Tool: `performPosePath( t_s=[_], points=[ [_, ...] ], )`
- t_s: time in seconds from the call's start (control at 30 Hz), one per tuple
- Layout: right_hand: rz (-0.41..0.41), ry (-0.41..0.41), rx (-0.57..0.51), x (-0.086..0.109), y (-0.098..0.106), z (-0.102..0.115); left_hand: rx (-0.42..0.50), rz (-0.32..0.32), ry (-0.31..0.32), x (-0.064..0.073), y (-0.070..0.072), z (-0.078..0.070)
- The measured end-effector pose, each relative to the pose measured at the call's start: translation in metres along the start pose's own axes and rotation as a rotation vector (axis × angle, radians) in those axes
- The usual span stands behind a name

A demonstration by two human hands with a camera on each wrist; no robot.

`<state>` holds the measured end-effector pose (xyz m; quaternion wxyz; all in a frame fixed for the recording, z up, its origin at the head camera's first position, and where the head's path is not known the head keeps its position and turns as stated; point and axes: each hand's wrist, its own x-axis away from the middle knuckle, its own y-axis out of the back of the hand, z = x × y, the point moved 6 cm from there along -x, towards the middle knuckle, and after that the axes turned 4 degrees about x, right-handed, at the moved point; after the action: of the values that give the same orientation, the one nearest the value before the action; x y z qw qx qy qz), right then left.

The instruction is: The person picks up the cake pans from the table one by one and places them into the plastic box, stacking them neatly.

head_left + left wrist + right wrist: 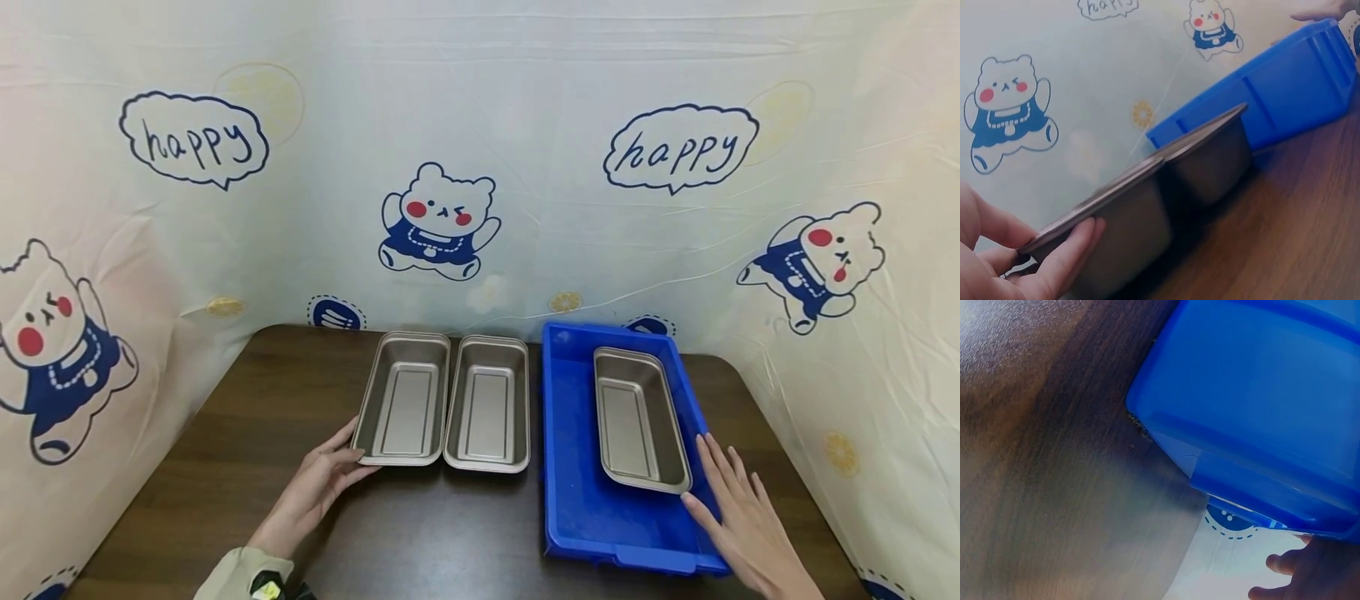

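As a person's left hand (318,487) pinches the near left corner of a champagne-coloured rectangular metal loaf pan (412,408) on a brown wood-grained table (450,533), a matching second pan (489,408) sits just beside it, both showing grooved floors. To their right, a blue rectangular plastic tray (573,483) holds a matching third pan (637,417). The right hand (746,525), fingers extended and gripping nothing, lies at the tray's right edge, thumb near the third pan's corner.
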<state>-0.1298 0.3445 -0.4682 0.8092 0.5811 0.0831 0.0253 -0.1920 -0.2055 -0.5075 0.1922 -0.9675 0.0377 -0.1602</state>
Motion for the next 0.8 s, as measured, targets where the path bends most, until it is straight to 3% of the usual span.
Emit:
performPosePath(
  t_s=[0.17,0.53,0.8],
  points=[
    [0.016,-0.012,-0.004,0.000,-0.001,-0.001,0.019,0.017,0.000,0.003,-0.006,-0.005],
    [0.002,-0.003,0.010,-0.003,0.001,-0.001,0.047,-0.005,-0.046,0.014,-0.020,-0.021],
    [0.011,-0.008,0.028,0.000,0.000,0.000,0.084,-0.043,-0.069,0.027,-0.043,-0.034]
  ],
)
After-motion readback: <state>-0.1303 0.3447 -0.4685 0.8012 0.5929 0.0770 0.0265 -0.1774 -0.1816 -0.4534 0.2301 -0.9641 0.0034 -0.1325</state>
